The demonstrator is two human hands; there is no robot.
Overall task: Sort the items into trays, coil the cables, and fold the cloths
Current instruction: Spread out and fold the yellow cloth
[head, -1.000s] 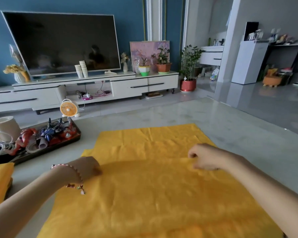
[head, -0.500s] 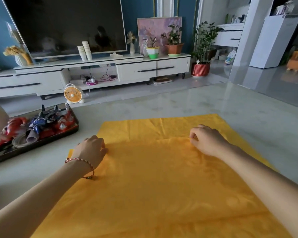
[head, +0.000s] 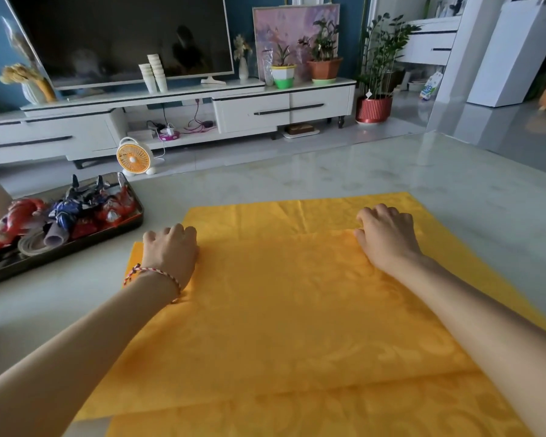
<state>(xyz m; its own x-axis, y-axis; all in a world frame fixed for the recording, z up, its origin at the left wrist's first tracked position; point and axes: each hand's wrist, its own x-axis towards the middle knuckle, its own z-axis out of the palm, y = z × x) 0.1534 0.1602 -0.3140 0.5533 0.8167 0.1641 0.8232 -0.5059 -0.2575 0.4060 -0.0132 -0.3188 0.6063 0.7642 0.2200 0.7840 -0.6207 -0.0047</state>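
Head view: a yellow cloth (head: 281, 310) is lying on the pale surface (head: 328, 175), with its near half folded forward. The left hand (head: 171, 250) and right hand (head: 386, 238) are each pinching that folded edge, the grip narrow and the fingers curled. A dark tray (head: 76, 244) holding toys is sitting to the left.

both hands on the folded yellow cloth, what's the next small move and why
Probably carry the top layer of the cloth forward to its far edge: the left hand and right hand hold that layer's corners, and a strip beyond them lies uncovered.
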